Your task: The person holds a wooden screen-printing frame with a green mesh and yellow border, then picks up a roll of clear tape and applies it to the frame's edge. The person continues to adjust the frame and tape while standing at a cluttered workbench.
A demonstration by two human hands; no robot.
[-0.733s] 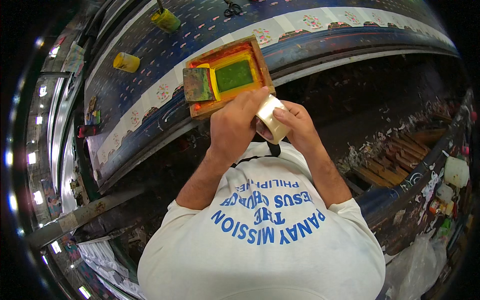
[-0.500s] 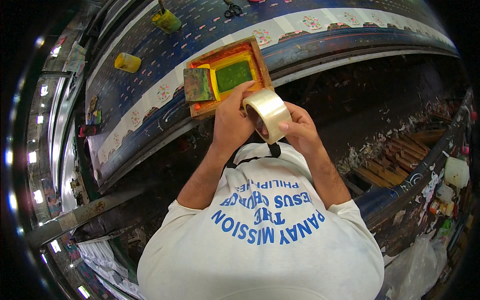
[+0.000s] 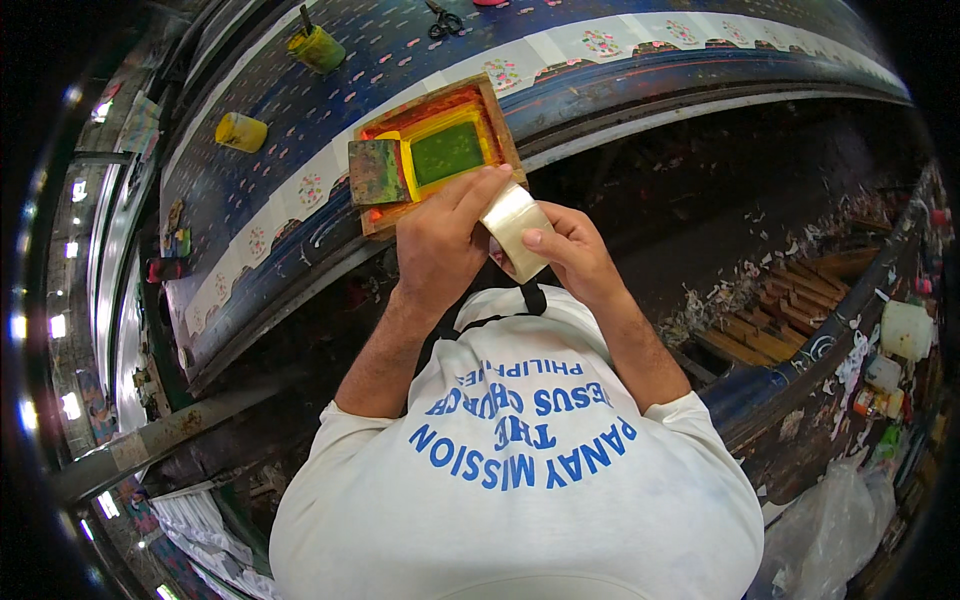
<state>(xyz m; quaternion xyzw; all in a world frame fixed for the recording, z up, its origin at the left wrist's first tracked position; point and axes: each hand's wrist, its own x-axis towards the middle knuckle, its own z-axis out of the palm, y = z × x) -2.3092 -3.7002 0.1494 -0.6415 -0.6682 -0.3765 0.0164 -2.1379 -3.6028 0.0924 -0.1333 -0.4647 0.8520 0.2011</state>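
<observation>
A wide roll of clear, yellowish packing tape is held between my two hands, in front of my chest. My left hand closes on its left side, the fingers lying over the upper rim. My right hand grips the other side, with the thumb pressed on the tape's outer face. Just beyond my hands, at the table's near edge, rests a wooden screen-printing frame stained red and yellow. Its mesh is dark green, bordered in yellow. A paint-smeared flat block lies across the frame's left side.
A long table carries a white strip with printed flower motifs. On it stand a yellow cup, a paint-covered container with a stick in it, and black scissors. Wooden slats, paper scraps and a plastic bag are at right.
The tape roll has been turned in my hands, so its round opening shows less. My left fingers have moved over its upper edge. The whole view has shifted slightly.
</observation>
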